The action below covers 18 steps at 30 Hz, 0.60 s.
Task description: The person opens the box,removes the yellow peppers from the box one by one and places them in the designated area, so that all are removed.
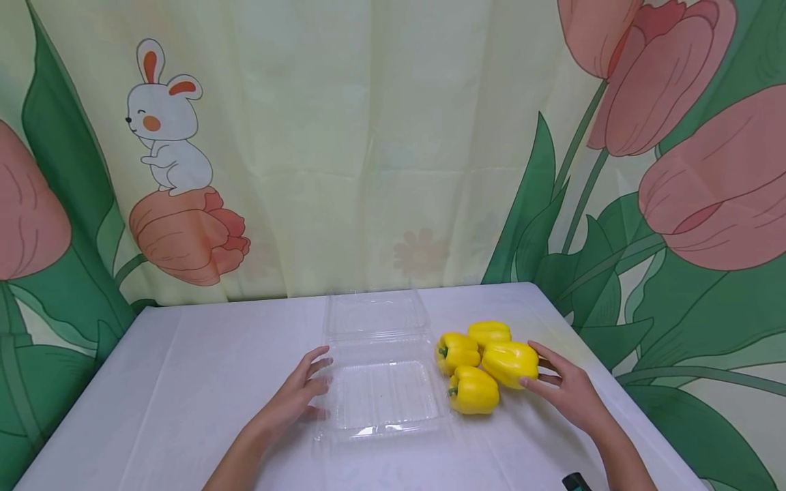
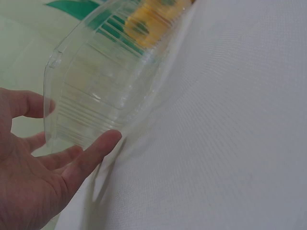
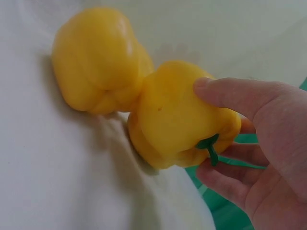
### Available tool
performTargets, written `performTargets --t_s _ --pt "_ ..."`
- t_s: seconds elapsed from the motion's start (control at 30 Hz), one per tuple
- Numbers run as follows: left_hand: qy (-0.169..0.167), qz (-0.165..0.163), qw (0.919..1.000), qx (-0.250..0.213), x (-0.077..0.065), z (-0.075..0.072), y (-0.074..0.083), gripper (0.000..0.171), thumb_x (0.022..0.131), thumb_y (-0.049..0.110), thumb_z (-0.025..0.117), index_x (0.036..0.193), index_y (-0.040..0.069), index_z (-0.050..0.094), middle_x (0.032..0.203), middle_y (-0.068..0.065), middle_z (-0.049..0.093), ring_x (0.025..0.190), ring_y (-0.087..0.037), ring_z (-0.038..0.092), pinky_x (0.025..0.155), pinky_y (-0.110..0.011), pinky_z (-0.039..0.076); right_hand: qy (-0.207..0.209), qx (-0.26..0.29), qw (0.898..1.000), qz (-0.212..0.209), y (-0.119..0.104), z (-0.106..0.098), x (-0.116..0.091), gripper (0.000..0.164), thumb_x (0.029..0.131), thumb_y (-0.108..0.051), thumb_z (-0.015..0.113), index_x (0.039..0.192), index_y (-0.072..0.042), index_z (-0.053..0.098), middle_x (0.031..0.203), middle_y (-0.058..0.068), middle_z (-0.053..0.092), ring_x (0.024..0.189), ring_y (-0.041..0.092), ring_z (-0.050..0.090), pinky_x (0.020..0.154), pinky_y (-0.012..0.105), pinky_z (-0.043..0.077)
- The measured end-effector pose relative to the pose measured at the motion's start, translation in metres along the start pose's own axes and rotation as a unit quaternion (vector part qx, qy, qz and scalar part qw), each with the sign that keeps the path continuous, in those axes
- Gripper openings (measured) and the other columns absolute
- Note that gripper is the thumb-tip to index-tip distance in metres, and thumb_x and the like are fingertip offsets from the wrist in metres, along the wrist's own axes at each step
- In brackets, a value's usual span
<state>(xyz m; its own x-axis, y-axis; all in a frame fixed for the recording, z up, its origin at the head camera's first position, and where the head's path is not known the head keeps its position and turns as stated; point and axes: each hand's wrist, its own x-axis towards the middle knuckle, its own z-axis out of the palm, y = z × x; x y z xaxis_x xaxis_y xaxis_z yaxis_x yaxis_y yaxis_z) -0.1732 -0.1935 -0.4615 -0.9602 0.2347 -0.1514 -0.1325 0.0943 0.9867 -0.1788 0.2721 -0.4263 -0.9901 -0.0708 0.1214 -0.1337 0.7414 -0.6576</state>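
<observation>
A clear plastic clamshell box (image 1: 383, 392) lies on the table with its lid folded back behind its base. My left hand (image 1: 301, 389) is at the box's left edge, fingers spread and loosely bent. In the left wrist view its fingertips are right at the box's rim, the thumb lower down near the cloth. My right hand (image 1: 561, 385) grips a yellow bell pepper (image 1: 511, 363), thumb on the near side and fingers round the far side, by the green stem (image 3: 209, 143). Touching or close beside it are three more yellow bell peppers (image 1: 474, 391), right of the box.
A white cloth (image 1: 202, 382) covers the table. Behind it hangs a curtain (image 1: 331, 150) printed with tulips and a rabbit. A small dark object (image 1: 576, 482) shows at the bottom edge, near the right forearm.
</observation>
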Motion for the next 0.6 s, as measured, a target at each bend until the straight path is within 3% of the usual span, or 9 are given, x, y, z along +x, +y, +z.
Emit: performTargets --t_s 0.6 --pt "0.001 0.003 1.0 -0.002 0.0001 0.0003 -0.0006 0.063 0.095 0.011 0.048 0.151 0.022 0.021 0.159 -0.017 0.022 0.139 -0.044 0.031 0.076 -0.044 0.056 -0.013 0.009 1.0 0.017 0.0063 0.0031 0.0002 0.08 0.085 -0.041 0.07 0.149 -0.007 0.035 0.148 0.023 0.041 0.125 0.04 0.05 0.091 0.038 0.055"
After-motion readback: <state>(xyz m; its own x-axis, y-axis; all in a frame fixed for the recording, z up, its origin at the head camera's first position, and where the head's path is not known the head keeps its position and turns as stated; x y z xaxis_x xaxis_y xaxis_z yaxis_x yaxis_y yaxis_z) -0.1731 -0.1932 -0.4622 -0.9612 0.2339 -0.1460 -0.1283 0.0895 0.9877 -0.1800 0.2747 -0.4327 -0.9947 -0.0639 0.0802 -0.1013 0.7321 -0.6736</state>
